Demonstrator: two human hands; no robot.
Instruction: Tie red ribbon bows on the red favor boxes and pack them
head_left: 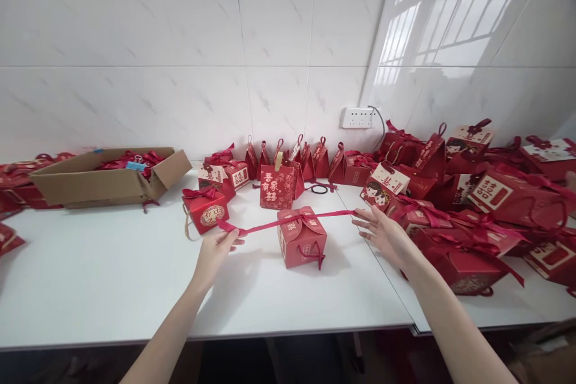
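A red gift box (300, 246) with gold print stands on the white table (252, 306), a cord handle hanging on its front side. A red ribbon (265, 225) crosses the top of the box, pulled out to both sides. My left hand (219, 246) pinches the ribbon's left end, with a short tail beyond the fingers. At the right, my right hand (382, 233) holds the other end between thumb and finger, its other fingers spread.
An open cardboard box (99, 186) with ribbons stands at the back left. A small red box (206, 211) and an upright red box (276, 187) are behind the gift box. Many red boxes (472, 264) are piled at right. A socket strip (359, 117) is on the wall.
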